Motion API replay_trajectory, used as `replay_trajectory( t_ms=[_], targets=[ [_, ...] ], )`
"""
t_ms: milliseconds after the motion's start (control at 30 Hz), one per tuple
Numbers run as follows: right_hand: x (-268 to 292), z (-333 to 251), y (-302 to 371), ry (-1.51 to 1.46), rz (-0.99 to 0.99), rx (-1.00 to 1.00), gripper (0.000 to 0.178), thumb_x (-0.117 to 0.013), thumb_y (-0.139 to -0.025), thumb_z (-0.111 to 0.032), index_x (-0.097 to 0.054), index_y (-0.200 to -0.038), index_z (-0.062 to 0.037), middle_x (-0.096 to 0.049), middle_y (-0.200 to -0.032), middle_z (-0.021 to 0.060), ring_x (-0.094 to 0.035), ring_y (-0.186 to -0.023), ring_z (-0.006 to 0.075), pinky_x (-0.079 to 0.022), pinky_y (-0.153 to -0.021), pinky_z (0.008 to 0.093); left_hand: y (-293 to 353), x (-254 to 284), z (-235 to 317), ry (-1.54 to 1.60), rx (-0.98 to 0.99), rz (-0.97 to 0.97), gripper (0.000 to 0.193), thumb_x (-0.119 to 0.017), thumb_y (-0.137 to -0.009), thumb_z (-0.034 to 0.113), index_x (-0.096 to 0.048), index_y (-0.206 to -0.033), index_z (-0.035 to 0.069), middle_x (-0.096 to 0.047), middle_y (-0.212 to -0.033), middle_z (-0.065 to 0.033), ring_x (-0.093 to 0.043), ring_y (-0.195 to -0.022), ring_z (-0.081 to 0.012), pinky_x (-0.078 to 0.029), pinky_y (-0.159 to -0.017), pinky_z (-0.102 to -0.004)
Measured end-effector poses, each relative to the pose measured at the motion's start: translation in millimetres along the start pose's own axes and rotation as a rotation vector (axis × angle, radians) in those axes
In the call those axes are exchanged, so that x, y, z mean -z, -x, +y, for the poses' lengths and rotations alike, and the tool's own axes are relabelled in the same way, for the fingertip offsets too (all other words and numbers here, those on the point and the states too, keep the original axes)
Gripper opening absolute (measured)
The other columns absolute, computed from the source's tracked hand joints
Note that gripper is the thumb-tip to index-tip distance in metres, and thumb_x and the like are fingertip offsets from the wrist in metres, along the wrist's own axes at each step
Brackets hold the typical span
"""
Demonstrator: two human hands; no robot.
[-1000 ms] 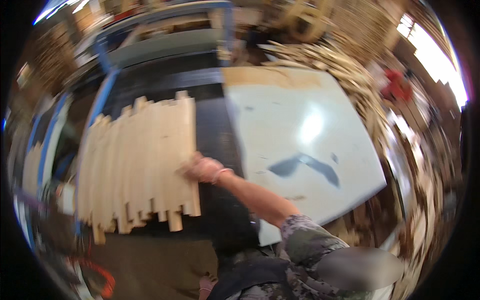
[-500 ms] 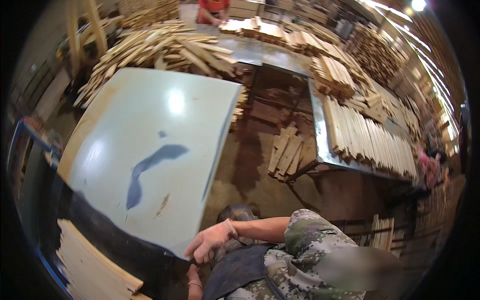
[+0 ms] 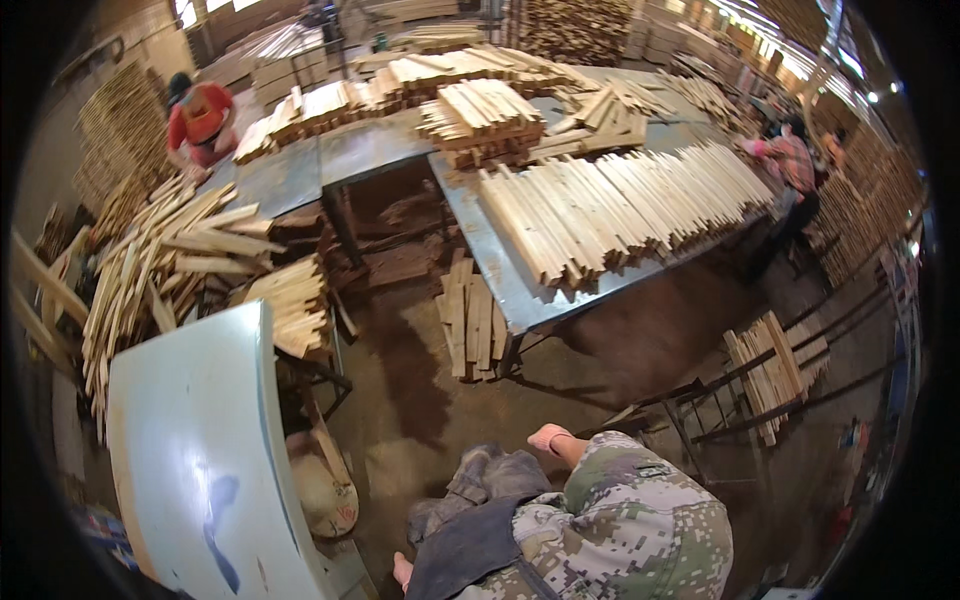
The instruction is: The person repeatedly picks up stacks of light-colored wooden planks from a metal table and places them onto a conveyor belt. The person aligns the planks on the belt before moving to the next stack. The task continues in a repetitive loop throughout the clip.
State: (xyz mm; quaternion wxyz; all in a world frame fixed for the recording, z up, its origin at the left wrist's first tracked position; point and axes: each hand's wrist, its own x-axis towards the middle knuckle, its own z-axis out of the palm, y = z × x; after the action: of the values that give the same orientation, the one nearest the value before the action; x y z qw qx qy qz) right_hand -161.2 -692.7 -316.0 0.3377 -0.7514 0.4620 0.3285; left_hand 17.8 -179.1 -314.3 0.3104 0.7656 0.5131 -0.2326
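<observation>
My right hand (image 3: pixel 547 437), in a pale pink glove, hangs in front of my body beyond the camouflage sleeve (image 3: pixel 630 475). It is small in view and its fingers do not show clearly; I see no object in it. Of my left hand (image 3: pixel 402 569) only a sliver shows beside the dark apron (image 3: pixel 480 540), near the lower edge; its fingers are hidden. To the left stands the pale blue-green table (image 3: pixel 180 400) with a dark smear on its top. Neither hand touches it visibly.
A metal table (image 3: pixel 505 295) ahead bears rows of wooden strips (image 3: pixel 620 215). Loose strips (image 3: pixel 160 270) heap at the left, and a stack of boards (image 3: pixel 470 320) lies on the floor. A rack (image 3: pixel 700 420) stands right. Co-workers (image 3: pixel 203 120) (image 3: pixel 790 165) are at the far tables.
My view has swung to the right, so the pale table sits farther left. My right hand has left that table's near corner and is out ahead of me.
</observation>
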Motion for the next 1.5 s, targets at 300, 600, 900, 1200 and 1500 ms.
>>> replay_trajectory(
  t_ms=[300, 600, 900, 1200, 1500],
  targets=[
    [8.7, 79.4, -34.6, -0.213, 0.180, 0.146, 0.022, -0.070, -0.093, -0.029, -0.072, -0.098, -0.0071, -0.075, -0.089, 0.0144, -0.075, -0.085, 0.0340, -0.056, -0.071, 0.0458, 29.3, -64.5, 105.5, -0.329, -0.230, -0.488, 0.031, -0.068, -0.095, 0.039, -0.063, -0.084, 0.010, -0.057, -0.073, -0.0042, -0.056, -0.071, -0.0217, -0.045, -0.062, -0.0438],
    [21.1, 49.3, 1.6, -1.017, 0.033, -0.462, 0.040, -0.063, -0.098, -0.038, -0.070, -0.080, -0.0023, -0.067, -0.069, 0.0128, -0.067, -0.064, 0.0264, -0.050, -0.054, 0.0449, 112.3, -203.1, 343.7, -0.140, -0.363, -0.730, 0.032, -0.067, -0.087, 0.029, -0.047, -0.063, 0.020, -0.049, -0.062, 0.0007, -0.047, -0.052, -0.0190, -0.037, -0.048, -0.0356],
    [165.2, 53.6, -10.1, -0.955, 0.348, -0.392, 0.083, -0.066, -0.095, -0.044, -0.043, -0.160, 0.0011, -0.046, -0.164, 0.0252, -0.043, -0.154, 0.0352, -0.035, -0.126, 0.0405, 223.7, -372.1, 479.6, -0.456, -0.600, -0.906, 0.038, -0.063, -0.095, 0.031, -0.042, -0.064, 0.025, -0.036, -0.057, 0.0050, -0.033, -0.043, -0.0142, -0.025, -0.044, -0.0336],
    [317.3, 193.3, -99.6, -1.244, 0.895, -0.388, 0.096, -0.076, -0.093, -0.036, -0.027, -0.167, 0.0007, -0.042, -0.165, 0.0293, -0.042, -0.154, 0.0376, -0.034, -0.126, 0.0418, 305.4, -421.0, 445.3, -0.596, -0.468, -0.961, 0.033, -0.066, -0.093, 0.028, -0.049, -0.067, 0.019, -0.041, -0.056, 0.0000, -0.037, -0.044, -0.0181, -0.026, -0.045, -0.0360],
    [490.8, 294.4, -186.9, -1.091, 1.059, -0.391, 0.098, -0.080, -0.092, -0.039, -0.028, -0.168, -0.0058, -0.044, -0.165, 0.0262, -0.043, -0.153, 0.0375, -0.035, -0.125, 0.0407, 337.7, -445.9, 408.1, -0.840, -0.504, -0.631, 0.030, -0.068, -0.097, 0.037, -0.074, -0.108, 0.009, -0.063, -0.084, -0.0042, -0.059, -0.068, -0.0208, -0.047, -0.059, -0.0393]
  ],
)
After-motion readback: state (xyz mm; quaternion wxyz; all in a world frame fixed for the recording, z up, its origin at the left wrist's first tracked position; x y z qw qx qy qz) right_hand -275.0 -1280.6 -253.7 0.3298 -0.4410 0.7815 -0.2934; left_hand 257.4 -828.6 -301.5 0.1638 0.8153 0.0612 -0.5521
